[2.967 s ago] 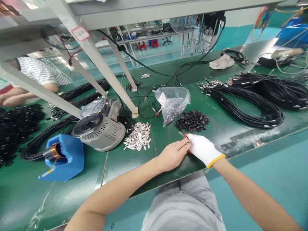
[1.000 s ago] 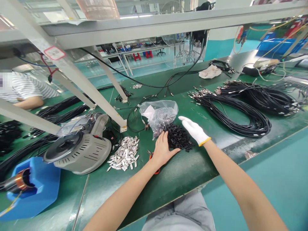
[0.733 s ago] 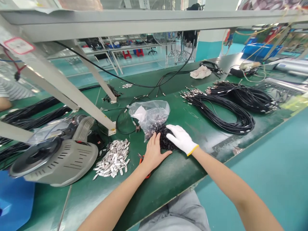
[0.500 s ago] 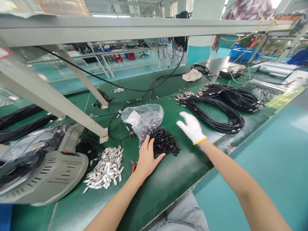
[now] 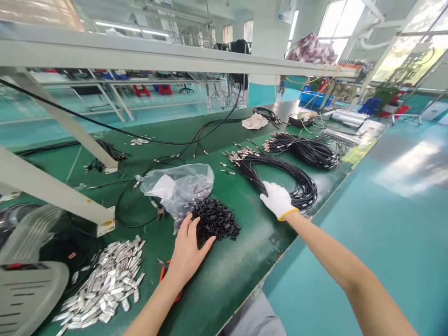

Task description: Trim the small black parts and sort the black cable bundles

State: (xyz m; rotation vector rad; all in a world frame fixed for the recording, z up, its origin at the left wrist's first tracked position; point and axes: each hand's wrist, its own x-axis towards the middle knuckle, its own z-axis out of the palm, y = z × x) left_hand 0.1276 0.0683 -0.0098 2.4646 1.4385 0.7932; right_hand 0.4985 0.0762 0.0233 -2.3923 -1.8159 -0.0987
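My bare left hand (image 5: 191,252) rests with fingers spread at the near-left edge of a pile of small black plastic pieces (image 5: 217,218). Its fingertips touch the pile, and nothing shows in its grasp. On my right hand (image 5: 279,200) is a white glove with a yellow cuff. That hand is at the near side of a looped bundle of black cables (image 5: 294,172) with metal ends, thumb and fingers apart, fingertips against the cables. Behind the black pieces lies a clear plastic bag (image 5: 196,179). Orange-handled pliers (image 5: 164,270) are partly hidden under my left forearm.
Silvery metal pieces (image 5: 108,284) are heaped at the left, beside a grey slotted machine housing (image 5: 28,294). A second cable bundle (image 5: 304,149) lies farther back. Shelf posts (image 5: 52,186) stand on the green bench, and a shelf (image 5: 157,56) crosses above it.
My gloved right hand has moved from beside the black pieces to the nearer cable bundle. My left hand stays at the pile. The view has turned right.
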